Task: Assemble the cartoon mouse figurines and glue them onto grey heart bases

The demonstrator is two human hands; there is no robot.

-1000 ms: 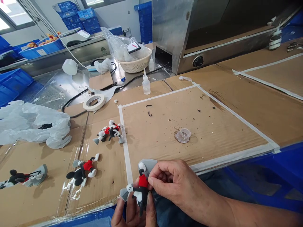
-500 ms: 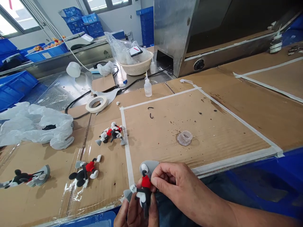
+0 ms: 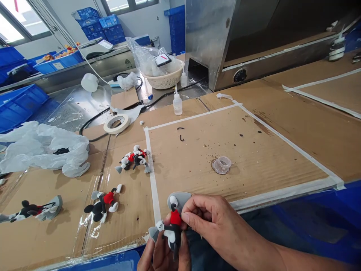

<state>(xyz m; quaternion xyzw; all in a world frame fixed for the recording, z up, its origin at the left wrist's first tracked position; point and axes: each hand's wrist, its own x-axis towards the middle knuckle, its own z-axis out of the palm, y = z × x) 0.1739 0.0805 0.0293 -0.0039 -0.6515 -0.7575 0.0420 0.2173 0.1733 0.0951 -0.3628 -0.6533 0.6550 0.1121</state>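
Near the table's front edge, my left hand (image 3: pixel 165 252) grips a mouse figurine (image 3: pixel 175 218) from below, its head end pointing down toward me. The figurine has red shorts, black limbs, a white glove and a grey base behind its foot. My right hand (image 3: pixel 214 222) pinches with thumb and forefinger at the side of the red shorts; whatever lies between those fingertips is hidden. On the cardboard to the left lie another mouse figurine (image 3: pixel 103 205), one on a grey base (image 3: pixel 39 210), and a small cluster of figurines (image 3: pixel 134 159).
Inside the white-taped rectangle are a small clear cup (image 3: pixel 222 165) and thin black curved pieces (image 3: pixel 181 137). Behind stand a dropper bottle (image 3: pixel 177 103), a tape roll (image 3: pixel 116 124) and a basket (image 3: pixel 163 79). Crumpled plastic (image 3: pixel 45 146) lies left; a metal cabinet (image 3: pixel 208 37) rises at the back.
The view has shifted slightly, so everything sits a little farther right. Both hands keep nearly the same hold on the figurine.
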